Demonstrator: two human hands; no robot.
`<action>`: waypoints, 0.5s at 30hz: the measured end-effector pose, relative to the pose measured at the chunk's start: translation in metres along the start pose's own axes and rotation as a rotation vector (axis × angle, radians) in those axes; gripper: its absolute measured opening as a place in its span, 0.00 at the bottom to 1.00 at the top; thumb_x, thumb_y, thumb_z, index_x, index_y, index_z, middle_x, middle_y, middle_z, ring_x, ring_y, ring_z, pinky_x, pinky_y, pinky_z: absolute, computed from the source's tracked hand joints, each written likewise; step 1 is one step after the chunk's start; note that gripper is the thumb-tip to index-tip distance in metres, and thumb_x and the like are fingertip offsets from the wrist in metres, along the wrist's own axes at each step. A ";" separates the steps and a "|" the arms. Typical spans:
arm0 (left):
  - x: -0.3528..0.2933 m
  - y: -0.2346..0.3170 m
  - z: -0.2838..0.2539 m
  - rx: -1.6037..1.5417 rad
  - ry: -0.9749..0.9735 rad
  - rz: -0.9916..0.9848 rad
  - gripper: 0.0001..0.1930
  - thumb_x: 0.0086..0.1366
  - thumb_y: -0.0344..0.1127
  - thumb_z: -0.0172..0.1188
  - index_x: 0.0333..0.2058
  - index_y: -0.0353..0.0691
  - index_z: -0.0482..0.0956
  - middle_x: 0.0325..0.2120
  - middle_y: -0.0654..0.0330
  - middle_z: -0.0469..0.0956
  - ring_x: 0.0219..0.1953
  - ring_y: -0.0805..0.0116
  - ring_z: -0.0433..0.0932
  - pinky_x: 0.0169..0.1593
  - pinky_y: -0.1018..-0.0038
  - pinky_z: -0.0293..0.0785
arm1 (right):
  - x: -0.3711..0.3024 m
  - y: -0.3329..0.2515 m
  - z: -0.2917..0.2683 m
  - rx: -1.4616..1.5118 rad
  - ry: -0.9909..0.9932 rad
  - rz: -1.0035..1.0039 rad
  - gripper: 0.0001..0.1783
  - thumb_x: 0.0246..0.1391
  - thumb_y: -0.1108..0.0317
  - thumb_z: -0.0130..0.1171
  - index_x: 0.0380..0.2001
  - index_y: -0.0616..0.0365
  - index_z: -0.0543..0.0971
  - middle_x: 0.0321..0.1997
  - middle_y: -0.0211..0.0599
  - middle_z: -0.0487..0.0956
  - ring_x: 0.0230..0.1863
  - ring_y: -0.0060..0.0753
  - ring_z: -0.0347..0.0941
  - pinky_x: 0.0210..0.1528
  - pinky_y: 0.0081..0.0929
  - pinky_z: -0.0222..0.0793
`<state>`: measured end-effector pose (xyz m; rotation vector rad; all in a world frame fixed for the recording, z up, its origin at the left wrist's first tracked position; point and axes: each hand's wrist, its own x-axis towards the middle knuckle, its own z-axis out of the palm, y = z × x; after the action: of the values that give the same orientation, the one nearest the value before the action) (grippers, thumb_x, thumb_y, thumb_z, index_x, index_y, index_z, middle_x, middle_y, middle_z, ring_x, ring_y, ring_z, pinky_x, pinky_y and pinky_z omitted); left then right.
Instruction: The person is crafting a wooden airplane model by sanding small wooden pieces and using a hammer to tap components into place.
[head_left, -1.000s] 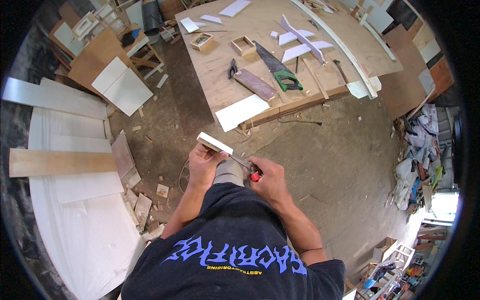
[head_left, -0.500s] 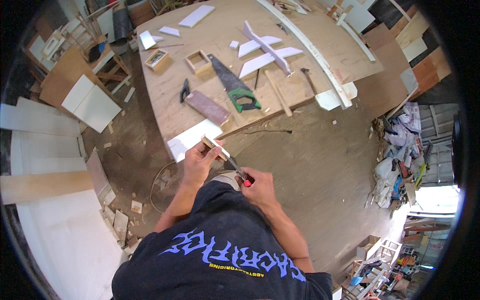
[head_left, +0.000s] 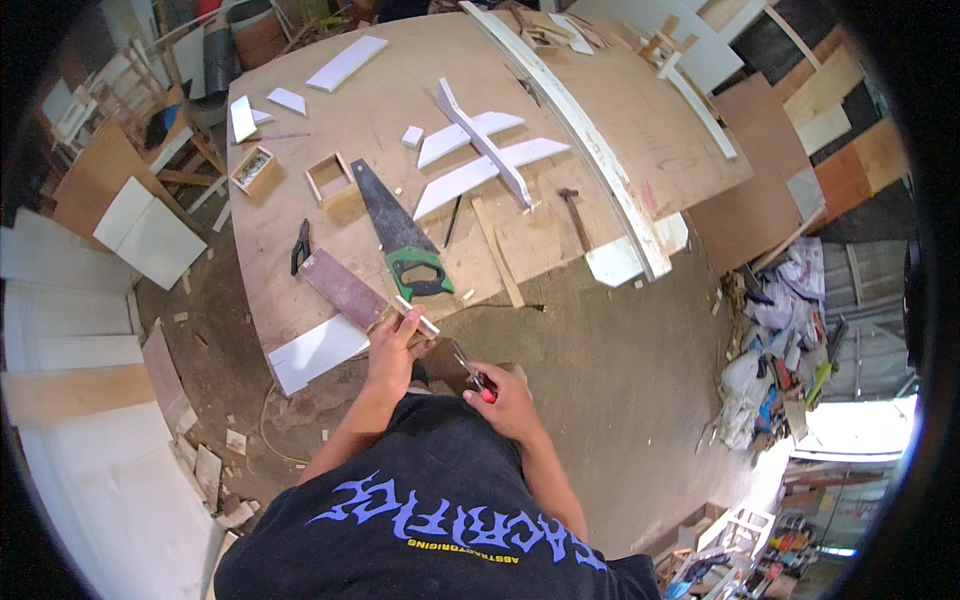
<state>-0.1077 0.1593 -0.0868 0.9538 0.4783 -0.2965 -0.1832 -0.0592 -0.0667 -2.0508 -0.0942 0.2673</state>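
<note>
My left hand (head_left: pixel 392 348) is closed around a small block of wood (head_left: pixel 424 323) with a white face, near the table's front edge. To the right and a little nearer, my right hand (head_left: pixel 508 405) grips a slim metal tool with a red handle (head_left: pixel 487 394). Its metal end points up and left, a short way from the block. The fingers partly cover it, so its exact kind cannot be made out. Just beyond my left hand lie a reddish-brown block (head_left: pixel 340 288) and a white board (head_left: pixel 315 353) at the table corner.
On the wooden table (head_left: pixel 370 120) rest a green-handled handsaw (head_left: pixel 400 230), pliers (head_left: pixel 301 246), a hammer (head_left: pixel 575 219), an open wooden frame (head_left: pixel 330 181), a small box (head_left: pixel 254 170) of hardware and a crossed white assembly (head_left: pixel 484 150). Scraps and bags (head_left: pixel 750 380) lie at right.
The tool has come away from the block and its metal end now stands apart from it. My left hand has tilted the block. The view has shifted, with the table now lower and further left.
</note>
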 end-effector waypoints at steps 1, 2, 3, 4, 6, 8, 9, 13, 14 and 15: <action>0.006 0.001 0.004 0.006 0.008 0.012 0.19 0.75 0.42 0.62 0.58 0.38 0.79 0.46 0.65 0.81 0.44 0.72 0.81 0.45 0.69 0.83 | 0.007 0.010 -0.008 0.059 0.003 0.032 0.24 0.55 0.65 0.71 0.56 0.58 0.81 0.40 0.44 0.84 0.39 0.38 0.81 0.47 0.32 0.76; 0.009 0.002 0.008 0.010 0.021 0.027 0.19 0.76 0.41 0.61 0.59 0.38 0.78 0.45 0.64 0.81 0.44 0.71 0.82 0.46 0.68 0.83 | 0.015 0.021 -0.015 0.118 0.000 0.063 0.24 0.56 0.66 0.70 0.55 0.58 0.81 0.38 0.41 0.84 0.38 0.34 0.80 0.47 0.30 0.76; 0.011 0.003 0.014 0.018 0.033 0.030 0.19 0.76 0.40 0.60 0.61 0.39 0.77 0.44 0.64 0.82 0.43 0.69 0.83 0.46 0.67 0.84 | 0.021 0.033 -0.021 0.179 0.001 0.106 0.23 0.57 0.66 0.70 0.55 0.58 0.81 0.37 0.38 0.83 0.37 0.30 0.79 0.46 0.29 0.75; 0.013 0.002 0.018 0.065 0.011 0.063 0.21 0.77 0.39 0.59 0.64 0.39 0.75 0.45 0.63 0.81 0.44 0.67 0.83 0.48 0.65 0.85 | 0.034 0.039 -0.029 0.208 0.005 0.104 0.18 0.60 0.65 0.68 0.52 0.57 0.82 0.33 0.30 0.80 0.35 0.21 0.75 0.42 0.25 0.74; 0.011 -0.004 0.035 0.092 0.040 0.085 0.22 0.77 0.37 0.59 0.65 0.39 0.73 0.45 0.61 0.81 0.45 0.65 0.84 0.47 0.64 0.85 | 0.061 0.070 -0.045 0.289 -0.049 0.183 0.15 0.61 0.63 0.68 0.48 0.57 0.83 0.31 0.28 0.79 0.32 0.20 0.74 0.39 0.24 0.73; 0.012 -0.016 0.051 0.147 0.092 0.109 0.24 0.77 0.35 0.58 0.68 0.40 0.69 0.45 0.58 0.82 0.47 0.61 0.85 0.48 0.63 0.86 | 0.091 0.083 -0.061 0.398 -0.072 0.201 0.11 0.64 0.61 0.66 0.42 0.58 0.84 0.27 0.25 0.78 0.26 0.16 0.71 0.30 0.21 0.68; 0.017 -0.026 0.059 0.133 0.114 0.112 0.24 0.76 0.34 0.58 0.68 0.39 0.70 0.46 0.57 0.82 0.47 0.62 0.84 0.48 0.63 0.86 | 0.105 0.083 -0.075 0.401 -0.136 0.193 0.11 0.65 0.61 0.65 0.42 0.58 0.84 0.26 0.25 0.78 0.25 0.16 0.71 0.29 0.21 0.67; 0.016 -0.051 0.104 0.092 0.220 0.125 0.24 0.76 0.34 0.58 0.68 0.38 0.69 0.48 0.54 0.84 0.48 0.62 0.84 0.52 0.64 0.84 | 0.147 0.073 -0.123 0.452 -0.407 0.174 0.11 0.68 0.62 0.62 0.40 0.59 0.85 0.24 0.26 0.79 0.22 0.16 0.71 0.26 0.20 0.66; 0.013 -0.057 0.114 0.090 0.230 0.138 0.24 0.76 0.34 0.58 0.68 0.38 0.69 0.48 0.54 0.84 0.49 0.63 0.84 0.52 0.65 0.84 | 0.154 0.074 -0.133 0.469 -0.481 0.187 0.11 0.68 0.61 0.62 0.40 0.59 0.85 0.24 0.26 0.79 0.22 0.16 0.71 0.26 0.20 0.66; 0.012 -0.062 0.122 0.089 0.233 0.155 0.25 0.76 0.34 0.58 0.68 0.37 0.69 0.48 0.54 0.84 0.49 0.63 0.84 0.53 0.66 0.83 | 0.161 0.075 -0.141 0.482 -0.550 0.195 0.12 0.68 0.61 0.61 0.40 0.59 0.85 0.24 0.27 0.79 0.22 0.16 0.72 0.26 0.20 0.67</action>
<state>-0.0936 0.0231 -0.0773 1.1120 0.6045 -0.0663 0.0024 -0.1867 -0.0926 -1.4641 -0.1504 0.8837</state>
